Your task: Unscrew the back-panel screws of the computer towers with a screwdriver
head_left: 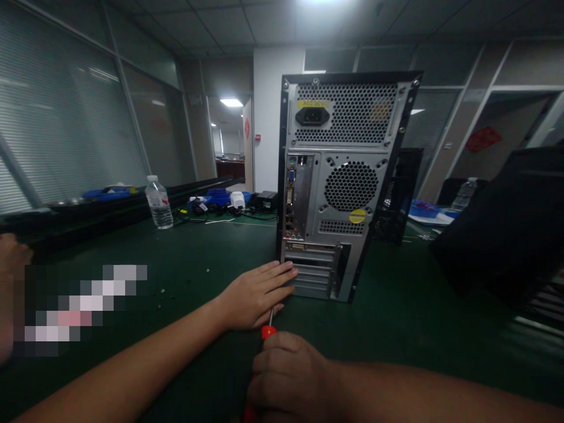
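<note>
A computer case (304, 194) stands upright on the green table, its metal back panel toward me. My left hand (259, 291) lies with fingers stretched against the lower left edge of that panel, beside the slot covers (315, 276). In my right hand (291, 376), fingers wrapped round its handle, is a screwdriver (268, 332) with a red collar. Its shaft points up and away, toward the underside of my left hand, where the tip is hidden.
Several small screws (162, 291) lie on the green table (194, 258) at left. A water bottle (159, 202) stands behind them. Cables and blue trays (218, 197) are at the back. Another black case (403, 194) stands behind, and a dark bulk (502, 223) at right. Another person's hand (13, 252) shows at far left.
</note>
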The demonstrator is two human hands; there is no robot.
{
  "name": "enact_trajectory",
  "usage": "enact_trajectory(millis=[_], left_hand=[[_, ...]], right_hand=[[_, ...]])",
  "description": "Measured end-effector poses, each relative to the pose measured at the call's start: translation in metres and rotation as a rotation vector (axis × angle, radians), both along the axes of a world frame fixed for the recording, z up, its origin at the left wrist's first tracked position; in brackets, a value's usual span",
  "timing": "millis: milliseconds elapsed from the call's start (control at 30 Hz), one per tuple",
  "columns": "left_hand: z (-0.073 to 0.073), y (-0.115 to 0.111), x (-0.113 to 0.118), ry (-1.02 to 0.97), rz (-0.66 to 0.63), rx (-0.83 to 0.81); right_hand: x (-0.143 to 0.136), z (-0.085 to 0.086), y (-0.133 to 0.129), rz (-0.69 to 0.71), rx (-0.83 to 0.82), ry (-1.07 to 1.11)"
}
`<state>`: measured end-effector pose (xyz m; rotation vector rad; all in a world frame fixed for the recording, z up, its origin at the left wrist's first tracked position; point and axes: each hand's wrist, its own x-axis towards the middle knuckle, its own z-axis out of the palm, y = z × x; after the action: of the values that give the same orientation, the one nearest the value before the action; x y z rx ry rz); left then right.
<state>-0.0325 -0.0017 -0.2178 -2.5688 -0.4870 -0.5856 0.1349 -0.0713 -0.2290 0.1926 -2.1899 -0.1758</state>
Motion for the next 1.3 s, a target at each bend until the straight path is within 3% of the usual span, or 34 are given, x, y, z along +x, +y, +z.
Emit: enact_trajectory(millis=[133, 267, 400, 500, 600, 900, 1033, 1300], left_hand=[[0.0, 0.001, 0.0, 0.001, 0.002, -0.003], [-0.001, 0.001, -0.001, -0.001, -0.004, 0.0], [-0.001, 0.001, 0.0, -0.002, 0.006, -0.018], [0.0, 0.0, 0.0, 0.005, 0.004, -0.007], [0.0, 0.0, 0.0, 0.007, 0.007, 0.006], [-0.002, 0.002, 0.0, -0.007, 0.002, 0.02], [-0.001, 0.002, 0.0, -0.004, -0.001, 0.024], [0.0, 0.001, 0.0, 0.011, 0.011, 0.026]], right_hand=[[-0.002, 0.001, 0.001, -0.01, 0.048, 0.016], [-0.004, -0.001, 0.001, -0.067, -0.08, -0.107], [-0.004, -0.008, 0.002, -0.061, 0.038, -0.218], [-0.005, -0.01, 0.003, -0.075, -0.044, -0.131], [-0.005, -0.011, 0.004, -0.038, 0.007, -0.093], [0.001, -0.006, 0.004, -0.053, 0.079, -0.233], [0.002, 0.0, 0.003, -0.045, 0.107, -0.181], [0.002, 0.002, -0.002, -0.04, 0.014, -0.011]])
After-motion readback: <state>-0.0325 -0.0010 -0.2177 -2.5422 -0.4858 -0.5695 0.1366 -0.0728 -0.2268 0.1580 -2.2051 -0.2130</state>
